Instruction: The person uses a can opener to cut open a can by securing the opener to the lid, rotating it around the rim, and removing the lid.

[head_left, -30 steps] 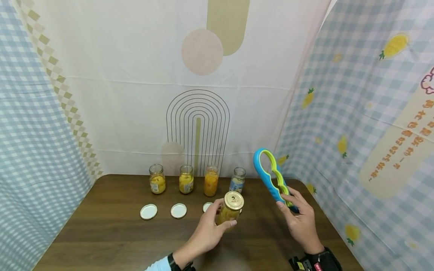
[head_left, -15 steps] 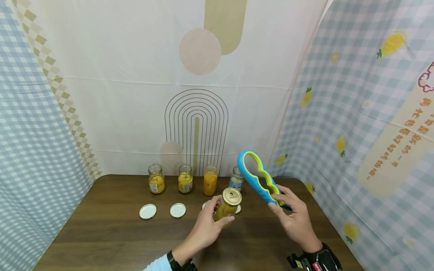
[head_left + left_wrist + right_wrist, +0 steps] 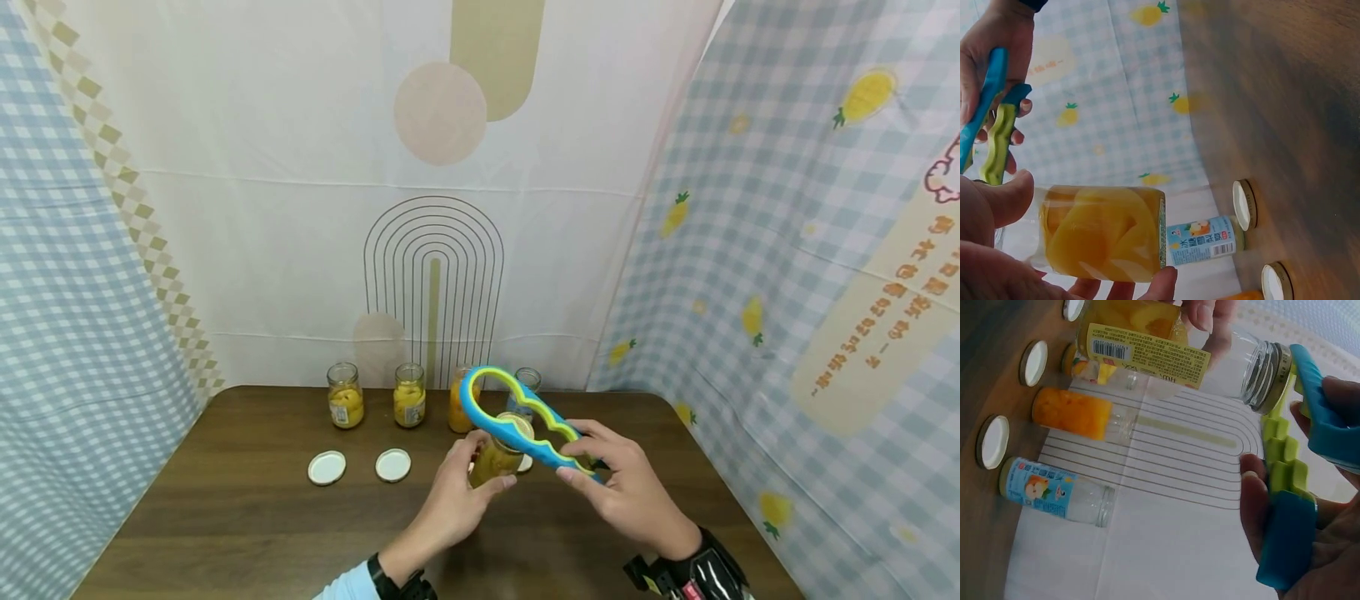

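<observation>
My left hand grips a glass jar of yellow fruit pieces, raised above the table. Its gold lid is on, and a yellow label shows in the right wrist view. In my right hand is a blue and green jar opener, held by its handle ends with the arms apart. In the head view the opener's scalloped loop overlaps the top of the jar and partly hides the lid. The right wrist view has the lid right at the opener's inner edge.
Along the back of the brown table stand two lidless jars of yellow fruit, an orange-filled jar and a blue-labelled jar. Loose lids lie in front of them. Patterned cloths hang around the table.
My right hand has moved left with the jar opener, turning it flatter, from beside the jar to over its lid. The left hand holds the jar almost in place, slightly left.
</observation>
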`<state>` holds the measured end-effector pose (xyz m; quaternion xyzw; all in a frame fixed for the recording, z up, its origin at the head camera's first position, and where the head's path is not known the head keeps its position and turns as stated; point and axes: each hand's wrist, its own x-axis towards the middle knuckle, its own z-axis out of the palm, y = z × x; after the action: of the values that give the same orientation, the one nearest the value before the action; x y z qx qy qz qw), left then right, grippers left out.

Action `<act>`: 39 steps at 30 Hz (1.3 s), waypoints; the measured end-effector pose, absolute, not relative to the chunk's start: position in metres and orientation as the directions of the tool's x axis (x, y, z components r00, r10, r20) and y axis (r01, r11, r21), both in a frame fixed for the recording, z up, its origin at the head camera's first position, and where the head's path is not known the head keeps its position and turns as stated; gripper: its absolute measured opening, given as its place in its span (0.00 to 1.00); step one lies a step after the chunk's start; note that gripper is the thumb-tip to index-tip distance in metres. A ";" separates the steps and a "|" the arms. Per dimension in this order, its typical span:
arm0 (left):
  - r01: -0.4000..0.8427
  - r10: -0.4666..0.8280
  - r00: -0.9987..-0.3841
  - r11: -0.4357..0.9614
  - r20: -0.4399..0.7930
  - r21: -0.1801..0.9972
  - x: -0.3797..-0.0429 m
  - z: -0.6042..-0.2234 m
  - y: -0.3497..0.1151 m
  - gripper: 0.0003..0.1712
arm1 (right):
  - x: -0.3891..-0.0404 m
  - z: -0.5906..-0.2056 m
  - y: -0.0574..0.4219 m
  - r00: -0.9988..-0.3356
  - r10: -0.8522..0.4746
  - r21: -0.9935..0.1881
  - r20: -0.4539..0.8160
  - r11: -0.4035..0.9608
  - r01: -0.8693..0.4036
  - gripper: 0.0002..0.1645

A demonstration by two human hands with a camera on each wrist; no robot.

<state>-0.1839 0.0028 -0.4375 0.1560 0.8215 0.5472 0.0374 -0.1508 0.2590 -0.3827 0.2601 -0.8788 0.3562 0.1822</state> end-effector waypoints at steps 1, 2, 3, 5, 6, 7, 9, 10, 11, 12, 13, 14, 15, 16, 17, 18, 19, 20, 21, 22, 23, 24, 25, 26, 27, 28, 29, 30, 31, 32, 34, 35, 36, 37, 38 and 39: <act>0.216 0.296 -0.949 0.353 0.110 0.910 -0.184 -0.437 0.003 0.40 | -0.151 -0.382 0.258 -0.805 -0.328 -0.532 0.494 0.619 -0.578 0.12; 0.216 0.295 -0.949 0.353 0.111 0.910 -0.183 -0.437 0.003 0.41 | -0.151 -0.381 0.257 -0.810 -0.329 -0.531 0.485 0.626 -0.572 0.12; 0.216 0.293 -0.949 0.353 0.112 0.911 -0.183 -0.437 0.003 0.42 | -0.151 -0.380 0.256 -0.812 -0.332 -0.530 0.480 0.628 -0.570 0.12; 0.214 0.289 -0.951 0.353 0.111 0.911 -0.183 -0.437 0.003 0.45 | -0.151 -0.379 0.255 -0.814 -0.338 -0.527 0.472 0.632 -0.568 0.12; 0.211 0.286 -0.952 0.354 0.109 0.911 -0.183 -0.438 0.003 0.45 | -0.151 -0.379 0.254 -0.816 -0.341 -0.528 0.467 0.632 -0.567 0.11; 0.208 0.284 -0.953 0.352 0.108 0.913 -0.183 -0.438 0.003 0.45 | -0.151 -0.378 0.253 -0.816 -0.346 -0.528 0.464 0.631 -0.568 0.11; 0.205 0.278 -0.955 0.352 0.107 0.913 -0.182 -0.439 0.004 0.44 | -0.151 -0.376 0.251 -0.817 -0.351 -0.526 0.457 0.634 -0.567 0.11; 0.209 0.275 -0.955 0.352 0.113 0.913 -0.182 -0.439 0.004 0.43 | -0.150 -0.376 0.250 -0.818 -0.353 -0.525 0.454 0.637 -0.565 0.10; 0.216 0.273 -0.954 0.351 0.121 0.911 -0.182 -0.440 0.004 0.41 | -0.150 -0.375 0.249 -0.822 -0.354 -0.532 0.445 0.634 -0.561 0.10; 0.224 0.271 -0.954 0.348 0.131 0.910 -0.181 -0.440 0.004 0.40 | -0.149 -0.374 0.248 -0.827 -0.356 -0.536 0.436 0.635 -0.556 0.09; 0.233 0.269 -0.952 0.346 0.142 0.909 -0.181 -0.440 0.005 0.38 | -0.148 -0.374 0.247 -0.830 -0.356 -0.539 0.429 0.637 -0.552 0.09; 0.242 0.268 -0.951 0.345 0.152 0.907 -0.180 -0.440 0.005 0.36 | -0.148 -0.373 0.246 -0.835 -0.354 -0.541 0.422 0.640 -0.545 0.09; 0.254 0.268 -0.949 0.344 0.165 0.904 -0.180 -0.439 0.005 0.36 | -0.147 -0.373 0.245 -0.838 -0.353 -0.544 0.416 0.642 -0.541 0.08; 0.260 0.266 -0.948 0.340 0.173 0.904 -0.179 -0.439 0.006 0.35 | -0.146 -0.373 0.244 -0.842 -0.351 -0.549 0.409 0.643 -0.534 0.08; 0.262 0.264 -0.948 0.336 0.176 0.905 -0.179 -0.440 0.006 0.35 | -0.146 -0.373 0.244 -0.846 -0.350 -0.552 0.402 0.644 -0.529 0.08; 0.261 0.263 -0.948 0.333 0.177 0.906 -0.179 -0.440 0.006 0.35 | -0.145 -0.373 0.243 -0.847 -0.349 -0.548 0.402 0.649 -0.528 0.08; 0.259 0.262 -0.949 0.331 0.175 0.907 -0.179 -0.440 0.006 0.35 | -0.145 -0.373 0.243 -0.847 -0.348 -0.547 0.403 0.650 -0.527 0.08; 0.257 0.262 -0.950 0.330 0.173 0.908 -0.178 -0.440 0.006 0.35 | -0.144 -0.373 0.243 -0.847 -0.348 -0.546 0.403 0.651 -0.527 0.08; 0.254 0.261 -0.950 0.329 0.171 0.909 -0.178 -0.440 0.006 0.35 | -0.144 -0.372 0.242 -0.847 -0.348 -0.545 0.402 0.653 -0.527 0.08; 0.251 0.261 -0.951 0.327 0.169 0.911 -0.178 -0.440 0.006 0.35 | -0.144 -0.372 0.242 -0.847 -0.348 -0.545 0.402 0.652 -0.527 0.08; 0.249 0.261 -0.951 0.326 0.166 0.912 -0.178 -0.440 0.005 0.35 | -0.144 -0.372 0.242 -0.848 -0.348 -0.545 0.401 0.653 -0.526 0.08; 0.248 0.262 -0.951 0.325 0.165 0.913 -0.178 -0.440 0.005 0.35 | -0.143 -0.372 0.242 -0.848 -0.348 -0.545 0.399 0.653 -0.525 0.08; 0.246 0.264 -0.951 0.323 0.163 0.914 -0.178 -0.440 0.005 0.35 | -0.143 -0.372 0.242 -0.849 -0.348 -0.545 0.398 0.654 -0.524 0.08; 0.245 0.265 -0.951 0.323 0.161 0.914 -0.178 -0.441 0.005 0.35 | -0.143 -0.373 0.242 -0.849 -0.349 -0.545 0.396 0.654 -0.524 0.09; 0.243 0.268 -0.950 0.320 0.159 0.916 -0.178 -0.441 0.005 0.35 | -0.143 -0.373 0.243 -0.848 -0.351 -0.545 0.396 0.654 -0.525 0.09; 0.240 0.271 -0.950 0.318 0.155 0.917 -0.179 -0.442 0.005 0.35 | -0.143 -0.373 0.243 -0.847 -0.354 -0.544 0.395 0.653 -0.527 0.09; 0.237 0.276 -0.950 0.318 0.149 0.918 -0.179 -0.442 0.004 0.35 | -0.143 -0.373 0.243 -0.846 -0.358 -0.542 0.394 0.653 -0.529 0.09; 0.234 0.283 -0.948 0.317 0.144 0.919 -0.179 -0.443 0.004 0.35 | -0.143 -0.373 0.244 -0.845 -0.363 -0.536 0.393 0.656 -0.531 0.10; 0.230 0.293 -0.946 0.314 0.137 0.921 -0.180 -0.443 0.003 0.35 | -0.143 -0.373 0.245 -0.844 -0.368 -0.533 0.391 0.656 -0.533 0.11; 0.228 0.306 -0.943 0.309 0.131 0.923 -0.181 -0.444 0.002 0.35 | -0.143 -0.373 0.246 -0.841 -0.374 -0.528 0.390 0.657 -0.537 0.12; 0.221 0.338 -0.934 0.295 0.115 0.930 -0.183 -0.444 -0.001 0.34 | -0.144 -0.373 0.248 -0.837 -0.387 -0.509 0.387 0.668 -0.543 0.13; 0.219 0.358 -0.928 0.284 0.108 0.933 -0.185 -0.444 -0.002 0.34 | -0.144 -0.372 0.250 -0.836 -0.394 -0.499 0.383 0.673 -0.546 0.14; 0.215 0.382 -0.918 0.265 0.102 0.940 -0.187 -0.445 -0.004 0.34 | -0.144 -0.372 0.251 -0.832 -0.402 -0.490 0.381 0.676 -0.551 0.15; 0.209 0.406 -0.909 0.244 0.096 0.947 -0.188 -0.444 -0.006 0.33 | -0.145 -0.371 0.253 -0.829 -0.412 -0.483 0.379 0.676 -0.557 0.15; 0.207 0.431 -0.898 0.227 0.093 0.952 -0.191 -0.445 -0.008 0.33 | -0.146 -0.370 0.254 -0.824 -0.425 -0.478 0.376 0.672 -0.565 0.16; 0.210 0.455 -0.886 0.214 0.092 0.954 -0.193 -0.445 -0.011 0.32 | -0.146 -0.369 0.255 -0.819 -0.438 -0.476 0.371 0.667 -0.573 0.16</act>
<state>-0.1928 -0.0109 -0.4446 0.2151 0.7722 0.5887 0.1041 -0.1465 0.2552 -0.3692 0.2790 -0.9060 0.2977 0.1130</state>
